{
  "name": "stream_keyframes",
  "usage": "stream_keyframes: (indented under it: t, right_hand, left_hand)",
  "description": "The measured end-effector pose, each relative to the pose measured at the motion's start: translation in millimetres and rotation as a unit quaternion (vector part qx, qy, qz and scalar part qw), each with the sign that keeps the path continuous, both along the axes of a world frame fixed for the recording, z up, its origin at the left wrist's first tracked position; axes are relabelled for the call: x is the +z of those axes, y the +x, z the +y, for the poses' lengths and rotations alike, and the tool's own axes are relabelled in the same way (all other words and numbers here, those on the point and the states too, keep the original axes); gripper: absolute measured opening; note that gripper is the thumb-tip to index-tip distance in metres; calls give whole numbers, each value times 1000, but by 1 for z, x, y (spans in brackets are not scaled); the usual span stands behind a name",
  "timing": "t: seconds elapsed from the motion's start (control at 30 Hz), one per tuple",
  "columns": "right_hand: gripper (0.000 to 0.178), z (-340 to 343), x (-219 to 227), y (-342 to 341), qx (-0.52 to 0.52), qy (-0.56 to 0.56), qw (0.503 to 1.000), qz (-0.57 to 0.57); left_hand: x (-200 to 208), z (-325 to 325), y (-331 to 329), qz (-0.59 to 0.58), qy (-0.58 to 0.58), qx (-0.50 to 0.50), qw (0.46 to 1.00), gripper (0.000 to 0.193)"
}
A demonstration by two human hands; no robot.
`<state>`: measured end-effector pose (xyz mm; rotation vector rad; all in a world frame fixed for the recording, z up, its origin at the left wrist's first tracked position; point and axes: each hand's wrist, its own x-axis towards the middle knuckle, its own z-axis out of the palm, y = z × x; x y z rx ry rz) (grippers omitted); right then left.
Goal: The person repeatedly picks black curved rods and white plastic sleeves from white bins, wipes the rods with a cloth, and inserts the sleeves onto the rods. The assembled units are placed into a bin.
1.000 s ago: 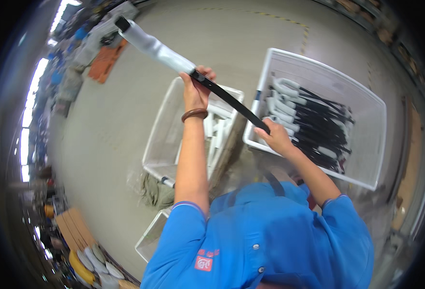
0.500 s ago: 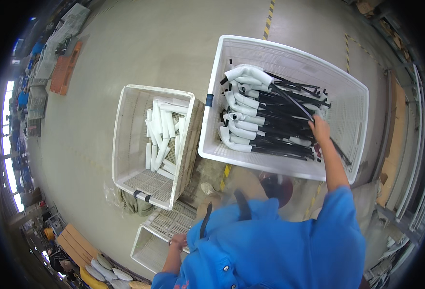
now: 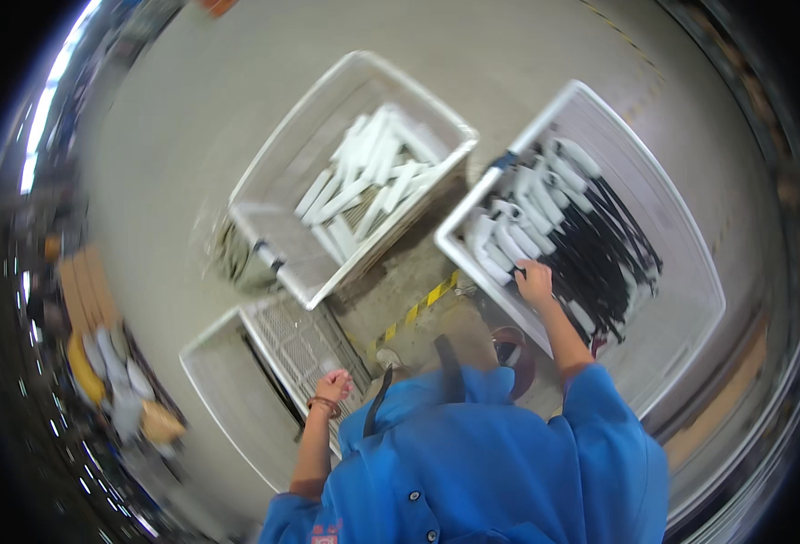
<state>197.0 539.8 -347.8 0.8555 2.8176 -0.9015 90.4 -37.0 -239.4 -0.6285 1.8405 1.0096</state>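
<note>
My right hand (image 3: 534,281) is at the near side of a large white crate (image 3: 690,263), over a pile of black rods (image 3: 595,249) with bent white foam sleeves (image 3: 534,204) on one end. Its fingers are closed, and a short dark bit of a rod shows by the fingertips; the rest of that rod is hard to make out. My left hand (image 3: 333,386), a band on its wrist, hovers over the edge of a lower white crate (image 3: 214,349). Its fingers are loosely bent, somewhat blurred, with nothing visible in them.
Another white crate (image 3: 278,168) holds loose white tubes (image 3: 377,159). A long dark rod (image 3: 273,372) lies in the lower crate. Yellow-black tape (image 3: 418,313) runs along the floor between crates. Near my legs is a dark red round object (image 3: 513,358). Sacks (image 3: 123,372) lie at far left.
My view has swung left, so the crates appear turned and shifted right. My right hand has moved from the rods' bare ends toward the sleeved ends. My left hand has come off the lower crate.
</note>
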Motion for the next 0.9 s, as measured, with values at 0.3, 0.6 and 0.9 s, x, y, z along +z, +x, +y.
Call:
stream_keyframes:
  t: [0.3,0.6,0.9]
  right_hand:
    - [17,-174,46,-57,208,-157,965,19]
    - [25,-483,92,-104,537,-43,837,-92]
    - [25,-779,75,-99,745,-124,645,-114]
  left_hand:
    - [-46,-154,170,7,69,274,959,25]
    - [-94,-301,396,104,-28,575,811,14]
    - [-93,-326,418,111,-56,779,614,11]
